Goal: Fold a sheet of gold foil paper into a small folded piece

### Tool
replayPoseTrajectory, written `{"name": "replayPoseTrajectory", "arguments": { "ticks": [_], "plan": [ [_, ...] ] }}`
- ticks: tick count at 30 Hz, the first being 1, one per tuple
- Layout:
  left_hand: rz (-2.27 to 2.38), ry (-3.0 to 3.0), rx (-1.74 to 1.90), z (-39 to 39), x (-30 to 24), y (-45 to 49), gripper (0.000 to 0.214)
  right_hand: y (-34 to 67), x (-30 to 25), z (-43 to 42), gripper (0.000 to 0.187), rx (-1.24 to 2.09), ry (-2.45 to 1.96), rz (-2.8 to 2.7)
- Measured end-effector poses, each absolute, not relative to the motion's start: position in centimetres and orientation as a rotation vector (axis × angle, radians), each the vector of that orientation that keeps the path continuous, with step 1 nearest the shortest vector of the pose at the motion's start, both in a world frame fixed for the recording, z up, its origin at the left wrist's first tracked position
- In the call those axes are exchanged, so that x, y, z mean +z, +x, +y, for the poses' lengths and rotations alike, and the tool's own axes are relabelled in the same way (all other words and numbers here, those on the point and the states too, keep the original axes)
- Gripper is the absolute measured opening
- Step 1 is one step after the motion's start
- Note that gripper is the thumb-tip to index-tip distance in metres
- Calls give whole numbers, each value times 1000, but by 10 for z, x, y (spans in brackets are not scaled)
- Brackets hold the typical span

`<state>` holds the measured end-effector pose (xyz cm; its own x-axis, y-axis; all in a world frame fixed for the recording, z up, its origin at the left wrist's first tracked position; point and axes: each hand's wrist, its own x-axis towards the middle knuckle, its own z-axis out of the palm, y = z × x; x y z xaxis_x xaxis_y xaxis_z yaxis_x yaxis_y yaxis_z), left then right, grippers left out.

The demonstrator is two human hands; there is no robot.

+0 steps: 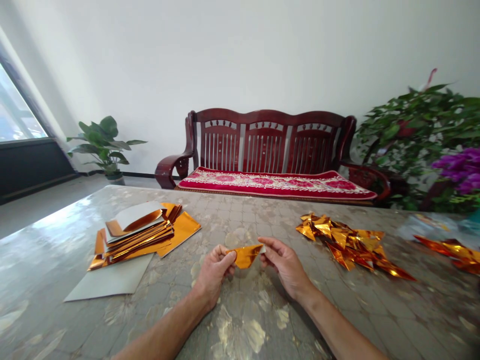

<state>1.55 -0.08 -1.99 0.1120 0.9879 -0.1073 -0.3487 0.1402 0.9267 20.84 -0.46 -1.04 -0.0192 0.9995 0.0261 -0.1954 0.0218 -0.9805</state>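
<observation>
Golden-orange foil triangle [245,256] stands in the air between both hands of the person, a little above the grey marbled worktop [240,210]. Its long edge runs almost level from left to right, going slightly up toward the right, and its point looks down toward the person. The left hand [213,272] holds the left end, and its fingers [228,258] are together and clamped on the foil. The right hand [285,265] comes from the other side, and its fingers [268,248] are also pinched together on the right end, where a small pale edge of the sheet shows. So no hand is clearly nearer; the foil touches both of them, and the gap between the two hands is only the width of this piece.

On the left side of the worktop lies a loose stack of rectangular gold foil sheets [138,232] over a pale grey card sheet [108,280]. On the right side lies a heap of folded gold foil triangles [348,245], and further right a smaller heap of the same kind [448,252] near some clear plastic wrapping [423,225]. Behind the worktop stand a dark red wooden bench [270,117] with a red cushion [273,183], a green potted plant [101,145] and purple flowers [459,167]. No brand, label or writing can be read anywhere.
</observation>
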Motion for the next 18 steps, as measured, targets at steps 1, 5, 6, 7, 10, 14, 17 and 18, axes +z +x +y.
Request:
{"name": "replayPoseTrajectory", "arguments": {
  "ticks": [1, 5, 6, 7, 10, 14, 17, 18],
  "plan": [
    [934, 893, 1198, -1, -20, 16, 47, 208, -11, -4, 49, 1302, -1016, -1096],
    [959, 915, 1186, -1, -22, 16, 47, 208, -12, -3, 46, 1280, -1002, -1119],
    [969, 927, 1186, -1, -22, 16, 47, 208, -12, -2, 44, 1273, -1006, -1128],
    [979, 940, 1185, -1, -22, 17, 46, 208, -12, -3, 43, 1267, -1010, -1138],
    [1015, 1007, 1199, -1, -22, 16, 44, 209, -9, -5, 39, 1263, -1012, -1175],
    [1051, 1116, 1243, 0, -22, 14, 41, 208, -3, -8, 28, 1225, -1034, -1227],
    [1027, 1166, 1258, 2, -24, 15, 37, 208, -4, -6, 19, 1118, -1111, -1300],
    [1019, 1191, 1269, 3, -25, 15, 35, 209, -5, -5, 16, 1066, -1142, -1332]
  ]
}}
